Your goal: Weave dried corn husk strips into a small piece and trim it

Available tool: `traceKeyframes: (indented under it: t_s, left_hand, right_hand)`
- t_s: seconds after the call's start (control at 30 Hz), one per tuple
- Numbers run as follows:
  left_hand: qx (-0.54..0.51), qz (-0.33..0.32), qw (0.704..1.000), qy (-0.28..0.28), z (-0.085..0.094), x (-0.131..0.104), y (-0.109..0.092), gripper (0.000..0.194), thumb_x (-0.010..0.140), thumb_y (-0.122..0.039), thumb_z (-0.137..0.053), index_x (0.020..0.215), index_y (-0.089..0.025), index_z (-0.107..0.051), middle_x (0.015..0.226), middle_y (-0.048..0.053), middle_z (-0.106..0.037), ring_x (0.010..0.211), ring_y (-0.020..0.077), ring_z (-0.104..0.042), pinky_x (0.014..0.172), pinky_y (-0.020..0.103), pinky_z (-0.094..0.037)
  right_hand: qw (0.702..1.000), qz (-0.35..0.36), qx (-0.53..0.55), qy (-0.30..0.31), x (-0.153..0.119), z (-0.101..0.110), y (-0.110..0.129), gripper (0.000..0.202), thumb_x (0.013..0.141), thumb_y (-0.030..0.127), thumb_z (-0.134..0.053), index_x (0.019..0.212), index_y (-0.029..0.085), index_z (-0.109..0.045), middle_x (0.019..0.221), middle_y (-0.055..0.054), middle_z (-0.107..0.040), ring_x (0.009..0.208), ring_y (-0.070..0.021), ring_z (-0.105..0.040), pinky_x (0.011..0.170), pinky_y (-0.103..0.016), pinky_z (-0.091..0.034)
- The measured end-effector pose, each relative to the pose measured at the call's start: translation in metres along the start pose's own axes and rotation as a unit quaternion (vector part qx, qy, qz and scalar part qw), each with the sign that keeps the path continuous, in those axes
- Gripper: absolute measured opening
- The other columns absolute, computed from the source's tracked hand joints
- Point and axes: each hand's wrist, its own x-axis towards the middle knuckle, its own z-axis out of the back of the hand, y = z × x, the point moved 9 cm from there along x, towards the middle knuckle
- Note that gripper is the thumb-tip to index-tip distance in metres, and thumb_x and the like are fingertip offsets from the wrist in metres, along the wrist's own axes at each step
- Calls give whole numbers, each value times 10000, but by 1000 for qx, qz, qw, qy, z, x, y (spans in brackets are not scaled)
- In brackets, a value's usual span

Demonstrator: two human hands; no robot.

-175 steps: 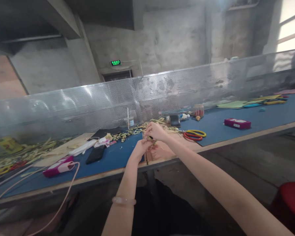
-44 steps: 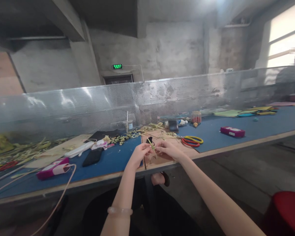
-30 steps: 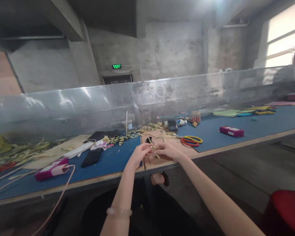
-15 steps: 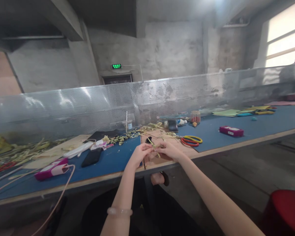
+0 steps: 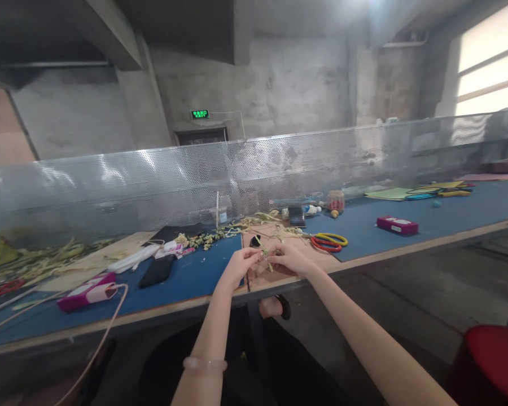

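Over a brown board [image 5: 322,260] near the table's front edge, my two hands meet fingertip to fingertip. Pinched between them is a thin yellow-green strip [image 5: 270,266], with one end pointing up and another hanging down. My left hand [image 5: 241,266] is closed at the fingertips on it. From the other side my right hand [image 5: 291,258] also grips the strip, thumb and fingers together. A small black object [image 5: 255,241] lies just behind the fingers; its kind is unclear. Scissors with red and yellow handles [image 5: 328,242] rest to the right of my right hand.
A black phone [image 5: 157,271] and a magenta box with a cable [image 5: 87,292] lie left on the blue table. Heaps of pale green strips [image 5: 260,217] line the back, before a perforated metal screen [image 5: 186,180]. Right are a jar [image 5: 336,201] and another magenta box [image 5: 397,225].
My fingertips have shifted slightly on the strip, and its upper end now stands up more visibly between my hands. The view has moved very little.
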Motion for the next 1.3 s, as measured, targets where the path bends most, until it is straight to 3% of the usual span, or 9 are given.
traceKeyframes:
  t_s: [0.13,0.23,0.37,0.63,0.8,0.93,1.1,1.2,1.3]
  left_hand:
    - [-55,19,998,-21,3,1,3,319,756,-408,-559,914,-143,-639,807,69,-660,662,153,-588,479,199,-379]
    - [-100,26,994,-30,3,0,4,293,720,-384,-618,884,-142,-599,829,79,-660,694,160,-609,492,200,-400]
    - [-53,15,998,7,-5,2,4,306,650,-383,-694,811,-141,-597,745,62,-662,650,148,-598,482,193,-394]
    - [-33,12,999,23,-9,9,8,385,628,-354,-720,926,-155,-578,740,60,-677,578,142,-602,464,205,-423]
    - [-93,4,996,-8,-4,11,10,331,594,-276,-736,859,-136,-594,745,55,-672,603,147,-615,504,226,-470]
    - [-75,-5,996,-50,5,14,14,276,586,-257,-727,804,-130,-615,639,17,-638,493,106,-560,422,184,-402]
    - [-84,7,990,-112,17,14,20,207,600,-190,-677,788,-140,-604,631,5,-617,562,132,-611,413,165,-380]
    - [-53,10,992,-114,18,13,22,198,598,-149,-645,790,-146,-598,612,0,-615,539,134,-603,404,171,-370]
    - [-33,-8,995,-95,15,15,21,166,588,-117,-628,744,-151,-581,601,-4,-616,537,135,-600,470,199,-423]
  right_hand:
    - [1000,0,21,-16,2,4,-5,329,646,438,-682,775,157,-570,654,2,-604,599,-132,-568,583,-256,-430]
    - [997,3,54,-47,5,9,-8,310,655,424,-678,756,155,-558,656,-5,-604,617,-138,-580,602,-266,-450]
    - [996,4,57,-66,8,9,-9,290,687,412,-652,754,149,-549,684,-12,-599,647,-140,-580,631,-276,-466]
    - [993,51,-102,-9,4,-5,14,109,785,233,-497,796,155,-572,725,-24,-621,691,-160,-589,661,-291,-465]
    - [996,39,-78,28,2,-11,15,293,739,174,-504,1012,169,-608,984,-51,-648,840,-183,-595,759,-308,-467]
    - [998,12,24,65,4,-14,2,377,736,204,-512,1105,187,-590,959,-35,-646,846,-168,-597,786,-307,-470]
    - [996,-22,89,-18,6,1,-13,255,776,293,-488,960,157,-599,882,-50,-595,777,-154,-589,719,-308,-494]
    - [997,29,47,-55,2,5,1,312,793,341,-505,1056,180,-551,819,-17,-557,719,-129,-565,696,-292,-490]
    - [994,102,-9,-33,-4,-2,22,545,797,313,-516,1317,262,-358,888,-9,-558,724,-115,-549,683,-272,-482]
